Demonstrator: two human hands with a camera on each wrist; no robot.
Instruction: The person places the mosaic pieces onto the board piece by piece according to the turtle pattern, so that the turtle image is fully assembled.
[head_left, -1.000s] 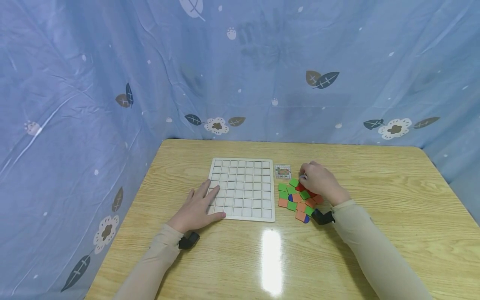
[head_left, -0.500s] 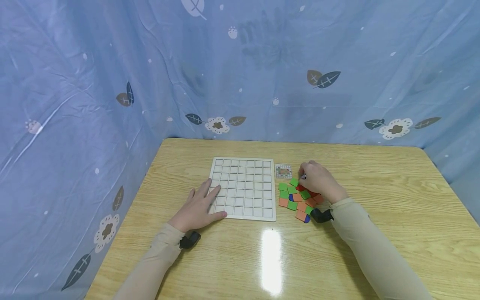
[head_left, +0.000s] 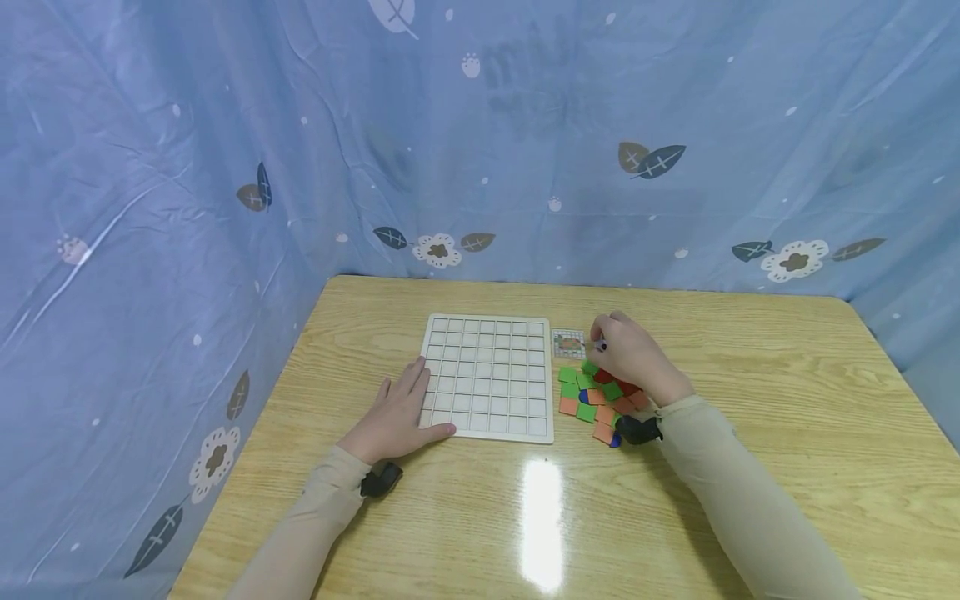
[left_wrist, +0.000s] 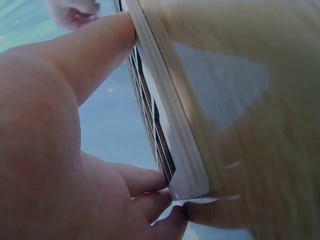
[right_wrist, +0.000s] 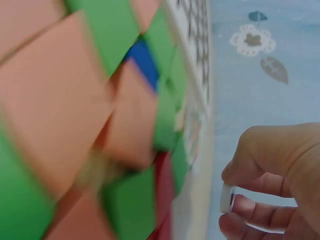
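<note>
In the head view a white square board [head_left: 486,379] with a grid of recesses lies on the table. My left hand [head_left: 393,421] rests at its left side, fingers straight against the left edge and thumb along the front edge. The left wrist view shows the thumb [left_wrist: 105,50] touching the board's side [left_wrist: 172,115]. My right hand [head_left: 636,358] is raised over the far end of a pile of coloured tiles [head_left: 587,411]. Between its thumb and fingers it pinches a small white tile with a dark mark [right_wrist: 227,198]; most of the tile's face is turned away.
A small printed card [head_left: 568,343] with a coloured grid picture lies right of the board, close to my right hand. Green, orange, red and blue-ended tiles overlap in the pile. A blue patterned curtain [head_left: 555,150] hangs behind the wooden table [head_left: 787,400].
My right hand has risen from the pile and moved slightly left towards the card, with the white tile in its fingers. The spread fingers of my left hand have drawn together at the board's edge.
</note>
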